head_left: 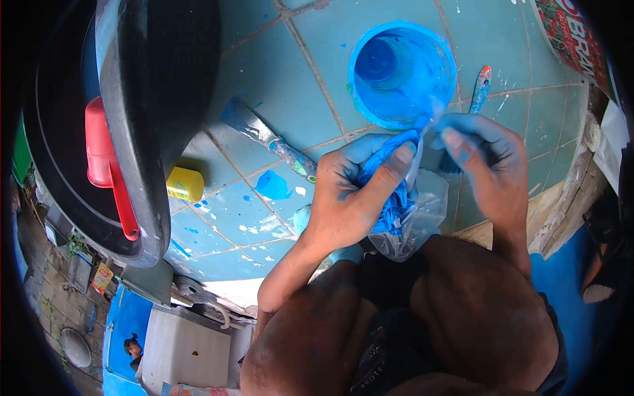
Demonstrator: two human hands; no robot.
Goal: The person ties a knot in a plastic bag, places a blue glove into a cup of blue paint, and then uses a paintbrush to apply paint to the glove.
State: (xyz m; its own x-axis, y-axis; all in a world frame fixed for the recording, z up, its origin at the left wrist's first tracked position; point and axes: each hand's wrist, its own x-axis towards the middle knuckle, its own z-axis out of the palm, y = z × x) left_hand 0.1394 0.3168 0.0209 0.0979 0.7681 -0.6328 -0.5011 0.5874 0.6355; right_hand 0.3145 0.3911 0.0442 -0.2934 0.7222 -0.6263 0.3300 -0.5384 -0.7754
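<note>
My left hand [356,188] is closed round a crumpled clear plastic bag [419,208] with blue stuff [389,211] inside, its thumb pressed on the top. Just to the right, my right hand [485,155] has its thumb and fingers drawn together near the bag's upper end; a small blurred whitish-blue bit shows beside the fingertips. Whether those fingers grip it cannot be made out. Beyond both hands stands a round tub [403,76], coated inside with blue paint. A paint-stained brush [482,89] lies behind my right hand, and a scraper [271,138] lies left of my left hand.
A large black basin [132,132] stands at the left, with a red dipper [102,145] on its rim. Near it lies a yellow container [185,184]. Blue paint spots mark the tiled surface [277,72]. A printed sack [574,39] is at upper right. Another person [134,348] shows far lower left.
</note>
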